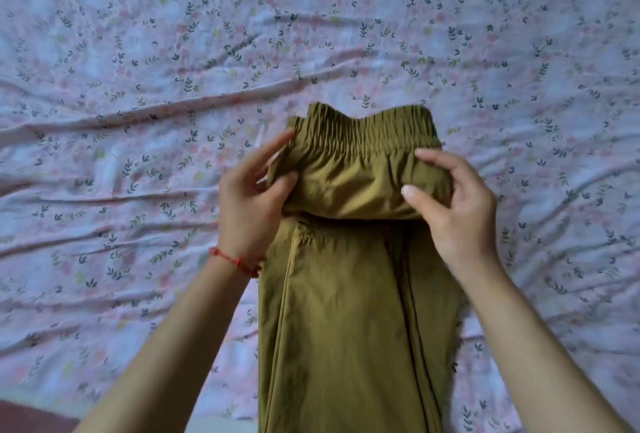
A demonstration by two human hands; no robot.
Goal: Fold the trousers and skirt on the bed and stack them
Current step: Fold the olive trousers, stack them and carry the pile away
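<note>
Olive-green trousers (349, 311) lie lengthwise on the bed, legs running toward me and out of the bottom of the view. Their elastic, gathered waistband (367, 133) is at the far end, and the top part is turned over into a thick fold. My left hand (249, 204), with a red string bracelet at the wrist, pinches the left end of that fold between thumb and fingers. My right hand (453, 204) grips the right end, thumb on top and fingers curled over the fabric. No skirt is in view.
A wrinkled bedsheet (173, 86), pale pink and blue with small leaf and flower prints, fills the view on all sides of the trousers. A dark reddish surface (27, 415) shows at the bottom left corner beyond the bed's edge.
</note>
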